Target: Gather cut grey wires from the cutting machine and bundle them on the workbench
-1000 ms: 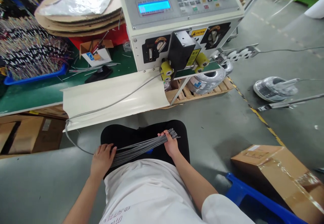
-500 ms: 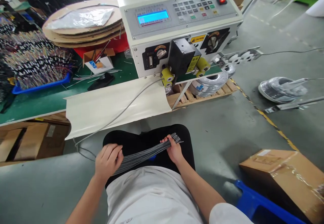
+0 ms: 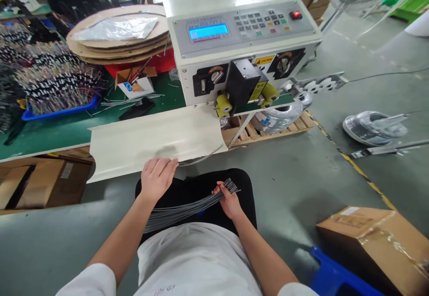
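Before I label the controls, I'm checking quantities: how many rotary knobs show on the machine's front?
2: one knob left of the black block, another knob right of the caution label. The block could hide more.

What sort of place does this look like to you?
Probably a factory workshop handling wire or cable: a machine with a lit screen stands on the bench, a blue tray is packed with what look like wires, and the right hand holds grey strands.
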Demonstrator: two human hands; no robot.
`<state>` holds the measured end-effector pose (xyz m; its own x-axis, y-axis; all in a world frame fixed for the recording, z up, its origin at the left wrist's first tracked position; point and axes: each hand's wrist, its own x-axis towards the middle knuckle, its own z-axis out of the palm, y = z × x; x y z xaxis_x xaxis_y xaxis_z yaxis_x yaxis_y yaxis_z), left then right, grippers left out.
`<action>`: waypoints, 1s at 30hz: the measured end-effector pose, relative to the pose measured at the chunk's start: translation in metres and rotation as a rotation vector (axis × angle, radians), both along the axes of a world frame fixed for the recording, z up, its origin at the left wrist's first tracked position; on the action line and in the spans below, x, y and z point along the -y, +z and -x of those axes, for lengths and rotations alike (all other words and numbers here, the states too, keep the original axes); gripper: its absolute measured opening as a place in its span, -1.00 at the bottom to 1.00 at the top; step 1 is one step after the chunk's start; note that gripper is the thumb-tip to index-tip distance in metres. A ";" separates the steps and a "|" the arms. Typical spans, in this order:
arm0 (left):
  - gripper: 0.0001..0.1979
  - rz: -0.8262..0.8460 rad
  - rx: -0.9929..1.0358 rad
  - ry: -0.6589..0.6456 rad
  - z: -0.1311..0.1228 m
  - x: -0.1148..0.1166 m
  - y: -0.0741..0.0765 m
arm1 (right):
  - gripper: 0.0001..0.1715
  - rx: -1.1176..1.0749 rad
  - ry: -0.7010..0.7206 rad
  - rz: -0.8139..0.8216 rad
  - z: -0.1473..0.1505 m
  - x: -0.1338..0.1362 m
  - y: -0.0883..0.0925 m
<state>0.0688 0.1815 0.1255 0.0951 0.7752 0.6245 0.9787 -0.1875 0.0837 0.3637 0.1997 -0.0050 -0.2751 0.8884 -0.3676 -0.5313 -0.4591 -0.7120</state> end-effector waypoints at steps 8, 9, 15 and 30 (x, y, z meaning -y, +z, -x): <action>-0.63 0.920 0.434 -0.186 -0.058 0.000 -0.117 | -0.70 0.043 0.001 0.044 0.009 -0.002 -0.003; -0.62 1.050 0.460 -0.219 -0.075 0.000 -0.133 | -0.71 0.050 0.000 0.046 0.009 -0.001 -0.004; -0.62 1.481 0.513 -0.321 -0.100 0.002 -0.171 | -0.74 0.057 0.025 0.032 0.004 0.007 -0.007; -0.63 0.327 0.182 -0.428 -0.103 0.010 0.030 | -0.65 -0.071 0.036 0.011 -0.001 0.003 0.003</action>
